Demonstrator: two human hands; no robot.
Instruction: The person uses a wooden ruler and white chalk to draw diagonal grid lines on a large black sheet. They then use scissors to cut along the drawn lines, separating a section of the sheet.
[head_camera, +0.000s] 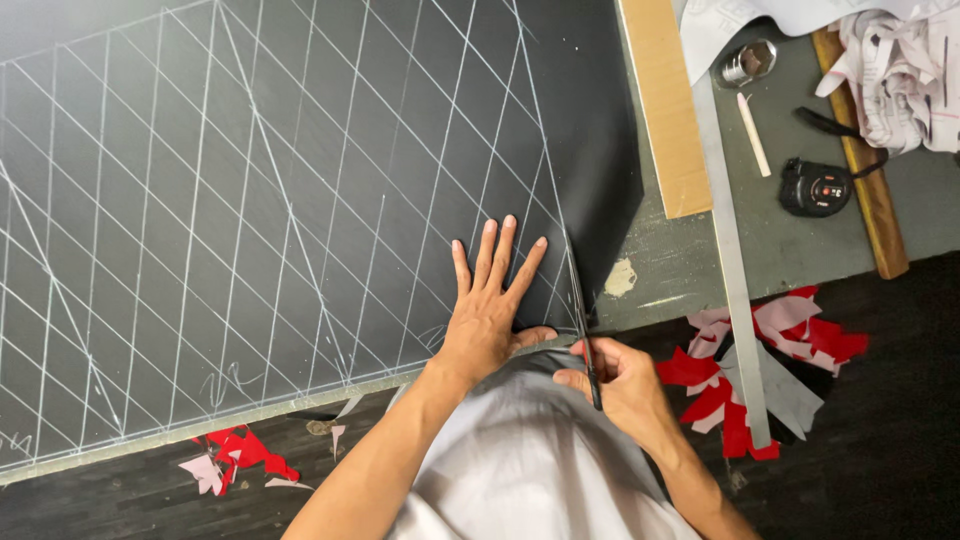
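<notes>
Your left hand (487, 318) lies flat, fingers spread, on the chalk-lined black sheet (280, 200); your right hand (620, 385) grips the scissors (580, 315), blades at the sheet's edge.

The left hand (490, 305) lies flat, fingers spread, on a dark sheet (250, 200) ruled with white chalk lines that fills the left and centre of the frame. Just right of it, the right hand (620, 385) grips black scissors (582, 320), their blades pointing up along a chalk line near the sheet's edge. Red and white scraps (750, 370) lie at lower right, a black tape measure (815, 187) at upper right.
</notes>
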